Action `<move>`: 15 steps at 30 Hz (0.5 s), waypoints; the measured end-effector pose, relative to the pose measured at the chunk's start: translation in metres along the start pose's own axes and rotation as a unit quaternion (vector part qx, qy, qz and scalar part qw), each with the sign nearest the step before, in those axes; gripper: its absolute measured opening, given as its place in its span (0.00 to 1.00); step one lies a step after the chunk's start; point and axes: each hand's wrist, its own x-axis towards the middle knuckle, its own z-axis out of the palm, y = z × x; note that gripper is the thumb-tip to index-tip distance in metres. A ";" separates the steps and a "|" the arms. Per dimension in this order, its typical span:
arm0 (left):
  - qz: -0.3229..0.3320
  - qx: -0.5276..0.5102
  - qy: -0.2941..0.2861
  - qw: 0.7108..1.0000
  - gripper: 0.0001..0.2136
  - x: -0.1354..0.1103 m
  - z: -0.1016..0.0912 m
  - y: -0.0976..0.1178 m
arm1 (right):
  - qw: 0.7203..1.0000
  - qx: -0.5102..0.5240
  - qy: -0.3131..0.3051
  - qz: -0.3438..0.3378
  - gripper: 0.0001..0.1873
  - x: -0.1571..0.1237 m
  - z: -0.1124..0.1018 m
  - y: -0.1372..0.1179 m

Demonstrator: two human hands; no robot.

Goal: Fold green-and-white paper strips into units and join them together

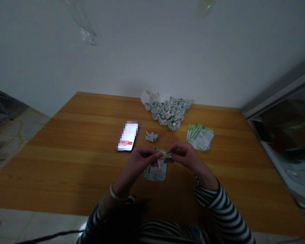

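A small folded piece of green-and-white printed paper (167, 156) is pinched between the fingertips of both my hands. My left hand (145, 158) closes on its left end, and my right hand (183, 156) grips the right end. Below them on the table lies a flat printed green-and-white sheet (155, 173), partly covered by my fingers. Just beyond my left hand sits a single folded paper piece (151, 136). Off to the right of my right hand, several flat printed sheets (201, 137) lie fanned in an overlapping stack.
A heap of folded paper pieces (170, 112) lies by the wall, with a crumpled white wrapper (149, 97) at its left. A phone (128, 136) with a lit screen rests left of centre on the wooden table (73, 145). Shelving stands at the right.
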 end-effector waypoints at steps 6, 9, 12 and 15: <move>0.039 -0.004 0.059 0.997 0.12 0.005 0.009 -0.006 | 1.000 -0.006 -0.009 0.018 0.21 0.002 0.003 0.002; 0.048 0.048 0.051 0.996 0.18 0.006 0.008 -0.014 | 0.996 -0.063 0.058 0.026 0.12 0.009 0.008 0.010; 0.036 0.127 0.027 0.991 0.14 0.010 0.006 -0.021 | 0.975 -0.180 0.126 0.015 0.11 0.014 0.015 0.016; 0.039 0.197 0.010 0.979 0.10 0.015 0.004 -0.025 | 0.926 -0.338 0.169 -0.026 0.11 0.014 0.024 0.015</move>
